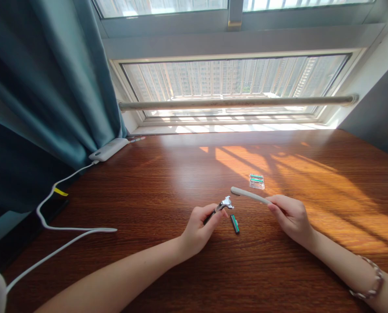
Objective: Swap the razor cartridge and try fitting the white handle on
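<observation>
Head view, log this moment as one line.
left hand: holds razor handle | right hand: holds brush | blade cartridge: on table, between hands

Hands (pixel 200 226) holding razor handle (pixel 219 207) and grey brush (pixel 250 195), green-striped blade cartridge (pixel 235 224) between, wooden table (pixel 148 182), window (pixel 233 78)

We see sunlight streaking a brown wood-grain table (pixel 132 182) below a white-framed window (pixel 239 78), crossed by a horizontal rail (pixel 239 103); a blue-grey curtain (pixel 53 74) hangs left, with apartment towers outside.
</observation>
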`<action>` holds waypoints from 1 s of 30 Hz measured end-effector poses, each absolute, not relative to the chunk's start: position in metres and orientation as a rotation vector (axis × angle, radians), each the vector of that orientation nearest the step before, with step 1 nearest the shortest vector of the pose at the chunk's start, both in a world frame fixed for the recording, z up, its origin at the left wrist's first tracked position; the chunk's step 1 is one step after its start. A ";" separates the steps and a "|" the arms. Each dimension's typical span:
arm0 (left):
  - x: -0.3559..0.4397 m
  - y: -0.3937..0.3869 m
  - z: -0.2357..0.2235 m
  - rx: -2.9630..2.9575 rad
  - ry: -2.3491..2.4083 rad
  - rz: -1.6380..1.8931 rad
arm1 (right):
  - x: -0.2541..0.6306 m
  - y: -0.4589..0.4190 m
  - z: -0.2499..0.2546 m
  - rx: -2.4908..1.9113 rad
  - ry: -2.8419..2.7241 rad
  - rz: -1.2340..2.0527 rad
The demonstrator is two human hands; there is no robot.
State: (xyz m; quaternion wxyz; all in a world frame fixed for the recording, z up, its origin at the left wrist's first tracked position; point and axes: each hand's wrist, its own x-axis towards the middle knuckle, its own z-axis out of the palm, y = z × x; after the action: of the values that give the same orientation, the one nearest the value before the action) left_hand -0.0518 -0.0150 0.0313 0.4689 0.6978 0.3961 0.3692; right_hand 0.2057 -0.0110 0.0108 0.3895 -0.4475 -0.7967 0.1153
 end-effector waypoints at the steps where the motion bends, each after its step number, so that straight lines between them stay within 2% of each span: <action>1: -0.052 -0.015 0.031 1.707 0.975 0.905 | 0.205 -0.011 0.011 -1.108 -2.048 0.289; 6: -0.052 -0.015 0.031 1.675 1.002 0.894 | 0.204 -0.012 0.012 -1.185 -2.035 0.208; 11: -0.051 -0.014 0.031 1.661 1.010 0.879 | 0.203 -0.014 0.013 -1.071 -2.096 0.230; 22: -0.052 -0.014 0.029 1.590 0.978 0.864 | 0.204 -0.012 0.010 -1.153 -2.090 0.229; 26: -0.050 -0.014 0.023 1.354 0.885 0.899 | 0.204 -0.011 0.007 -1.285 -1.994 0.198; 30: -0.043 -0.010 0.016 1.040 0.636 0.918 | 0.201 -0.013 0.010 -1.187 -2.007 0.215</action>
State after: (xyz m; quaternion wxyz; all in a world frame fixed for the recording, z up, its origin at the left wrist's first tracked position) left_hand -0.0434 -0.0101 0.0163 0.7226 0.4711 0.2881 0.4157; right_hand 0.2015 -0.0132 0.0098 0.3893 -0.4670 -0.7894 0.0847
